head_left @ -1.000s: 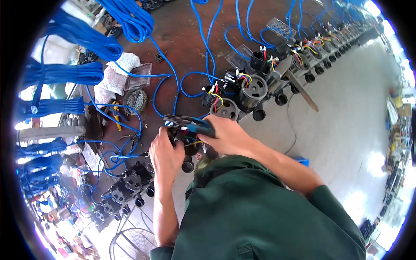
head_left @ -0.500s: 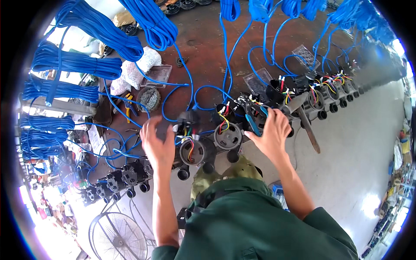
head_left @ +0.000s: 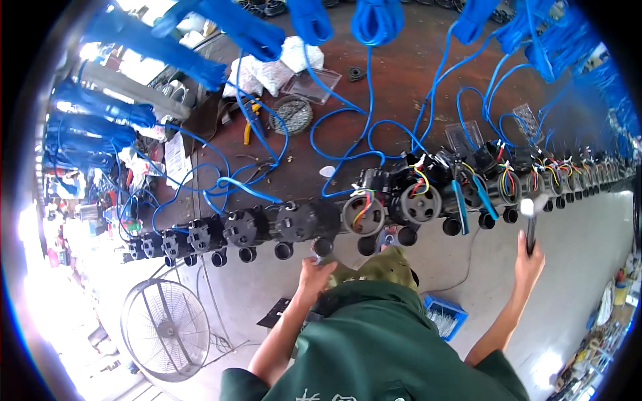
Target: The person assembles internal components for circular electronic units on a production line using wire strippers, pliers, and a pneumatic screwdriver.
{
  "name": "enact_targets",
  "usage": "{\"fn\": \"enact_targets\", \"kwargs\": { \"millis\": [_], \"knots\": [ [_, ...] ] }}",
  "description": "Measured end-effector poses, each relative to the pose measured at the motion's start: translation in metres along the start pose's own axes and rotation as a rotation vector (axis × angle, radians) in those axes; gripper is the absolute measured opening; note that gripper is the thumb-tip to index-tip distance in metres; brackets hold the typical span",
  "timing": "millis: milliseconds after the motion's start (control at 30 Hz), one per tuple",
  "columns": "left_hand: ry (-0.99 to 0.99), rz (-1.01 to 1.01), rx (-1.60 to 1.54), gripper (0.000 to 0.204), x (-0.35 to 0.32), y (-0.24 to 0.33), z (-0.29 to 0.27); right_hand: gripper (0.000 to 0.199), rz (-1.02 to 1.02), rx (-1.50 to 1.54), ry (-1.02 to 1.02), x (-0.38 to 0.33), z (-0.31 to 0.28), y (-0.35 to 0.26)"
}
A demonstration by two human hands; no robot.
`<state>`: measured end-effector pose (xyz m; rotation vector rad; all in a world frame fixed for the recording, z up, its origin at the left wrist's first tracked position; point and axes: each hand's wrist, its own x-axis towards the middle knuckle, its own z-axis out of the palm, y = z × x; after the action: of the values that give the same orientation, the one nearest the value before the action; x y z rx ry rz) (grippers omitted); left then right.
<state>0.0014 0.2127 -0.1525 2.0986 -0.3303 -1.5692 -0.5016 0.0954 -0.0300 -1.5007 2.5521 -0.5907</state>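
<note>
The hammer-like tool (head_left: 531, 226) is at the right, its long axis running away from the person, blurred pale head farthest; the right hand (head_left: 529, 267) has its grip wrapped round the dark handle. Well to its left, along the bench (head_left: 394, 87) edge, sits a capped black housing (head_left: 304, 222), with open wired housings (head_left: 423, 207) between. The left hand (head_left: 314, 277) is nearer that housing, at its short tube (head_left: 322, 247); whether its grip pinches the tube, I cannot tell.

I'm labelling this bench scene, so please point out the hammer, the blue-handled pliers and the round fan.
Hammer (head_left: 531, 234): head view, on its dark handle.
Blue-handled pliers (head_left: 460, 207): head view, on the left one of the two handles.
Round fan (head_left: 170, 330): head view, on its hub.
</note>
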Motion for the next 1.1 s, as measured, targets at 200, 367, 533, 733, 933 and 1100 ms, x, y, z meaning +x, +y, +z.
{"fn": "enact_targets", "kwargs": {
  "millis": [200, 367, 533, 733, 933, 1100],
  "knots": [
    [-0.041, 0.06, -0.062, 0.045, 0.087, -0.024, 0.011, 0.044, 0.399, 0.839, -0.53, -0.164, -0.012, -0.142],
    [0.15, 0.383, 0.319, 0.054, 0.124, -0.041, 0.006, 0.046, 0.883, 0.919, -1.069, -0.273, 0.052, -0.148],
    [0.033, 0.21, 0.317, 0.049, 0.099, -0.014, -0.012, 0.046, 1.057, 0.636, -1.285, -0.315, 0.139, -0.148],
    [0.01, 0.063, 0.213, 0.044, 0.115, -0.02, -0.005, 0.044, 0.468, 1.065, -1.338, -0.264, 0.047, -0.258],
    [0.077, 0.155, 0.164, 0.037, 0.146, -0.05, 0.023, 0.045, 0.715, 0.758, -1.263, -0.277, 0.063, -0.216],
    [0.071, 0.097, 0.196, 0.038, 0.135, -0.032, 0.015, 0.045, 0.814, 0.732, -1.402, -0.265, 0.127, -0.206]
  ]
}}
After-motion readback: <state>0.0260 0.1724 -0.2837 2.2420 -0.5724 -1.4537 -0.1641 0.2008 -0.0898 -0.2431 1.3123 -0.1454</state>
